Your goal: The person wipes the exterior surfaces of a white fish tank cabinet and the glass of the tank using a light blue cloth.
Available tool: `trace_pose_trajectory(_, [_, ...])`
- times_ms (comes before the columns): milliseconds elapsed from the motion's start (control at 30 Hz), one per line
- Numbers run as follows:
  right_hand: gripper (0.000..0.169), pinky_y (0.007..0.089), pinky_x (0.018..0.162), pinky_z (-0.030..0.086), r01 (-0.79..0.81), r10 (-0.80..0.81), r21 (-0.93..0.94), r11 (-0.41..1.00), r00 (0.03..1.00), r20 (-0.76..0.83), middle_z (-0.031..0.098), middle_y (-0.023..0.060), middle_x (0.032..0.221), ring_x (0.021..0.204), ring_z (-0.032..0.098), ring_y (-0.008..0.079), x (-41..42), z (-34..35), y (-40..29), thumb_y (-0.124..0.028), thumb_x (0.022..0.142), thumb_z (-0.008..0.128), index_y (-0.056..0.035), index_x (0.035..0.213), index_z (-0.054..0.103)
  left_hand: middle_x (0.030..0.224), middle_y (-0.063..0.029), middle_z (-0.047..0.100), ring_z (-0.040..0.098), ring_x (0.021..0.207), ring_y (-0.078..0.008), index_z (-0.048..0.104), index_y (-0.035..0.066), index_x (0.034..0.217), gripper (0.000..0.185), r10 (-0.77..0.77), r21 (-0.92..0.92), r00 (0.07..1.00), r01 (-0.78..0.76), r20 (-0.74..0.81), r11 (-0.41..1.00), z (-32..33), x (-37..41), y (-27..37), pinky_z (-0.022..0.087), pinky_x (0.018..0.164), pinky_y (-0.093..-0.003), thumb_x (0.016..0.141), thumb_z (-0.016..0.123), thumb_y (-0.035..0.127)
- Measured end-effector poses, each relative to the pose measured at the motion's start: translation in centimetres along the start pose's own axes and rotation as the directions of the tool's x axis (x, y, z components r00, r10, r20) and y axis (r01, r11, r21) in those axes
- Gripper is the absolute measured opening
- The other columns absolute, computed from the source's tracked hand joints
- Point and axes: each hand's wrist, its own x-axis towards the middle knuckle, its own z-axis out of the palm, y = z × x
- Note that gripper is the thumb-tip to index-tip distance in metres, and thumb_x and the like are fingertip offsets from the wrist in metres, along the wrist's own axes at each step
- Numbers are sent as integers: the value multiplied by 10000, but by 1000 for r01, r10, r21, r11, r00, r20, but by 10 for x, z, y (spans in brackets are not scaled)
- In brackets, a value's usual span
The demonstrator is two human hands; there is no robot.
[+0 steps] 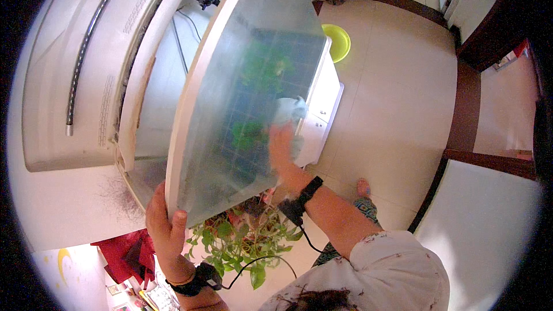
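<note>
A large glass aquarium (207, 138) with a white rim stands before me, its lid (56, 95) raised at the left with a dark light tube (88, 47) on it. My left hand (166, 226) grips the white rim at the near corner, thumb on one side. My right hand (283, 147), slightly blurred, presses a pale blue cloth (291, 110) to the outside of the front glass. Green plants (263, 67) show through the cloudy glass. Both wrists wear black straps with cables.
A leafy potted plant (246, 237) stands close to the tank's near end. Below the tank is a white cabinet (317, 125), with a yellow-green basin (338, 43) on the floor beyond. A dark red cloth (131, 255) lies at lower left. Tiled floor (402, 77) extends to the right.
</note>
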Motion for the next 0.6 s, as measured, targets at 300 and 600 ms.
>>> trace_pose_trajectory(300, [435,442,859,319,-360,357,154,920,933,49,453,256,1050,964,422,383,6,9,66,-286,844,429,95,1052,411,916,-204,550,537,841,-333,464,-31,1105,590,2,-25,1000,-2,5,1000,1,2,2,405,746,-381,805,433,477])
trace_pose_trajectory(600, [445,465,913,271,155,-147,125,980,987,-67,398,308,1139,1059,365,432,117,-4,-58,-304,849,428,96,1044,450,934,-211,548,539,858,-333,461,-36,1109,621,-28,8,1000,28,13,1000,-5,1,-1,403,754,-378,811,399,505])
